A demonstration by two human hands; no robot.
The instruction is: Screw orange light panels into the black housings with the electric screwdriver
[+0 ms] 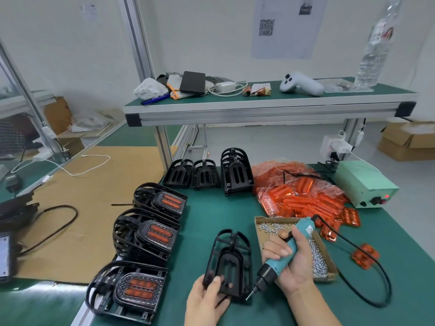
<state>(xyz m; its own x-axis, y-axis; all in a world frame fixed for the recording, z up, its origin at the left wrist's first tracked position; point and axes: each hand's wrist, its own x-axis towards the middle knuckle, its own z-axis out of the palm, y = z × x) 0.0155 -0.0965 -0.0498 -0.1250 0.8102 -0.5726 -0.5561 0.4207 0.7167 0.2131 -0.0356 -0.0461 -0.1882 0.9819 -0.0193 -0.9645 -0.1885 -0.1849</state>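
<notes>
My left hand grips the near end of a black housing lying on the green mat, back side up, with no orange panel showing. My right hand holds the teal electric screwdriver, tip slanted down to the housing's near right corner. A heap of orange light panels in clear wrap lies behind, and loose panels lie to the right. A shallow cardboard tray of screws sits under my right hand.
Three stacks of housings fitted with orange panels line the mat's left edge. Bare housings stand at the back. A green power box sits at the right, and the screwdriver cable loops over the mat. A shelf overhangs the back.
</notes>
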